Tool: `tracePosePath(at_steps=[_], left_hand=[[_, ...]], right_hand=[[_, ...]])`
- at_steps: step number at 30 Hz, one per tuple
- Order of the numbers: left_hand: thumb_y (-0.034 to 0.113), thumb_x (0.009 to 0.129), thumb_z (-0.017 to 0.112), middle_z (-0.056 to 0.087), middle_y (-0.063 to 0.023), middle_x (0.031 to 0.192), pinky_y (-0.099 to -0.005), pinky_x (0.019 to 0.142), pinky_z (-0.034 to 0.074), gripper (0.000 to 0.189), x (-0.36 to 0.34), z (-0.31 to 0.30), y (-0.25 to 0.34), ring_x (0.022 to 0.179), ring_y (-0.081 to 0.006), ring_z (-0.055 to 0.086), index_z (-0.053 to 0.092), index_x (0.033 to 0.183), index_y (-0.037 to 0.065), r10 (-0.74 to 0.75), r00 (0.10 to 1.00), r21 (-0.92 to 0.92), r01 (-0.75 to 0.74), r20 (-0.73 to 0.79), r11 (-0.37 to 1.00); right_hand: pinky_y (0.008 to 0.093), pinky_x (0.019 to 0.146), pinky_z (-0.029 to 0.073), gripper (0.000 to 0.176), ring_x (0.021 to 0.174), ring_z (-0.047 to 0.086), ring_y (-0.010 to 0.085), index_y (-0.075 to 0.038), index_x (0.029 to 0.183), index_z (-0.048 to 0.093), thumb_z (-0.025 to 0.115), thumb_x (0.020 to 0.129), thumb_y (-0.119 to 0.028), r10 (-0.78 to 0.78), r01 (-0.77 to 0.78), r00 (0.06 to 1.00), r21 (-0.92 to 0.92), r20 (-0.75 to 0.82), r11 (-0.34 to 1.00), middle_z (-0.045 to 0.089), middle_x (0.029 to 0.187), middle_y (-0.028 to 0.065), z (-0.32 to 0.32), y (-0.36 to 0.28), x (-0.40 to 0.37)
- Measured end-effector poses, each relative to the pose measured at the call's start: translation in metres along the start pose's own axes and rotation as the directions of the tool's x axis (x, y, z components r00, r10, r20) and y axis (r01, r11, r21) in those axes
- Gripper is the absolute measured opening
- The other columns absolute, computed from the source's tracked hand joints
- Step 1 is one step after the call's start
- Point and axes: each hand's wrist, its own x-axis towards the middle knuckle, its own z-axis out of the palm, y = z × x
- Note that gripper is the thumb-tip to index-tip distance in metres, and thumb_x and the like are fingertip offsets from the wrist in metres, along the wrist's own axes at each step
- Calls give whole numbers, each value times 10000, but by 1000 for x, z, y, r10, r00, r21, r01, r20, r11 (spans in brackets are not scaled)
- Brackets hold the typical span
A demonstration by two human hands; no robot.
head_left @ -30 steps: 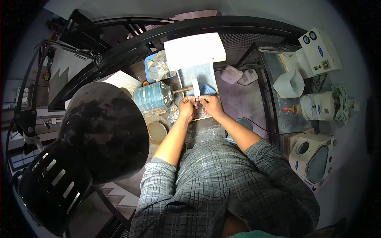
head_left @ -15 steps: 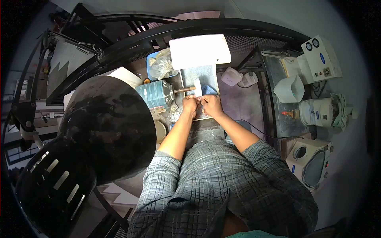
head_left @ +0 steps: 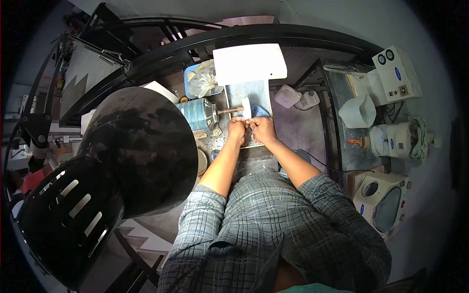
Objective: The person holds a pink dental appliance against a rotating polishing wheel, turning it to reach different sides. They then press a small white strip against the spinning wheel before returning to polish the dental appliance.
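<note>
Both hands are up at the wheel now. The left hand (head_left: 237,129) and the right hand (head_left: 262,130) sit knuckle to knuckle in the middle of the bench, fingers curled in and tips drawn together, pinching a small pale piece (head_left: 249,126) between them. It is too small here to say what it is. The relation that counts is this: the white disc-shaped wheel (head_left: 247,108) lies at 12 o'clock from the pinch, just beyond the fingertips, and whether the piece is touching its rim cannot be told from this view. The wheel rides on a brown shaft (head_left: 230,111) whose long axis runs 9 to 3 o'clock, coming off the blue-grey ribbed cylindrical motor (head_left: 195,115) at 9 o'clock of the hands, so the wheel's edge faces straight back toward the person. The left hand sits under the shaft side and the right hand under the free side at about 5 o'clock from the wheel, and there is little between them for nearness, though the left looks a shade closer. A blue cloth (head_left: 260,112) lies just past the right fingertips at 1 o'clock, and the bright white rectangular hood (head_left: 250,63) hangs farther off at 12. The big black metal lamp shade (head_left: 132,156) fills the view out at 8 o'clock, well clear of both forearms.
</note>
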Motion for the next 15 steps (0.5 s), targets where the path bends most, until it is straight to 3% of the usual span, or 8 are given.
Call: tracePosePath(at_steps=[1, 3, 7, 10, 12, 13, 15], left_hand=[[-65, 820, 453, 535, -65, 639, -255, 478, 395, 95, 1, -1, 0, 525, -125, 470, 485, 779, 15, 1, 1000, 2, -1, 2, 1000], [-79, 802, 443, 529, -62, 625, -249, 471, 384, 114, 3, -6, 0, 514, -123, 461, 484, 763, 19, 3, 999, -54, -1, 41, 999], [-95, 796, 421, 521, -55, 620, -249, 459, 368, 150, -3, -1, 5, 504, -117, 445, 472, 734, 32, 31, 999, 14, -32, 37, 999], [-90, 807, 414, 519, -51, 626, -250, 459, 366, 149, -3, 2, 1, 511, -118, 448, 466, 741, 33, 18, 1000, -5, -18, -1, 1000], [-70, 835, 421, 526, -51, 641, -254, 458, 373, 130, -1, -2, 0, 516, -120, 453, 468, 769, 32, 24, 1000, -33, -23, 8, 999], [-56, 851, 422, 533, -53, 652, -257, 462, 379, 113, -9, -2, 6, 518, -122, 455, 469, 790, 27, 2, 999, -67, 1, 47, 998], [-31, 882, 421, 552, -67, 694, -257, 493, 400, 79, -20, -8, 16, 534, -129, 465, 476, 842, 10, -30, 993, -99, 42, 118, 994]], right_hand=[[383, 570, 475, 106, 578, 614, 307, -9, 719, 638, 596, 770, -93, -1, 1, 1000, 1, -3, 1000, 611, 662, 174, 2, 2, 0], [378, 576, 480, 104, 577, 616, 303, -8, 710, 637, 588, 768, -79, -217, 205, 967, -101, -132, 974, 615, 664, 174, 7, 6, 1], [380, 586, 485, 101, 580, 617, 306, -3, 709, 634, 582, 765, -69, -172, 163, 981, -106, -85, 981, 616, 665, 179, 6, 6, 0], [383, 588, 485, 99, 585, 616, 309, 2, 707, 632, 579, 761, -62, -249, 241, 961, -73, -119, 968, 613, 659, 177, 8, 13, 4], [376, 586, 485, 94, 579, 612, 311, 11, 707, 627, 579, 757, -53, -100, 99, 994, -30, -46, 995, 606, 625, 167, 0, -5, -3], [376, 586, 485, 94, 579, 612, 311, 11, 707, 627, 579, 757, -53, -101, 99, 994, -29, -51, 995, 606, 625, 167, -1, -10, -6], [359, 587, 487, 76, 607, 616, 302, 13, 716, 620, 577, 761, -30, -242, 236, 967, -70, -81, 969, 607, 638, 160, -2, -18, -12]])
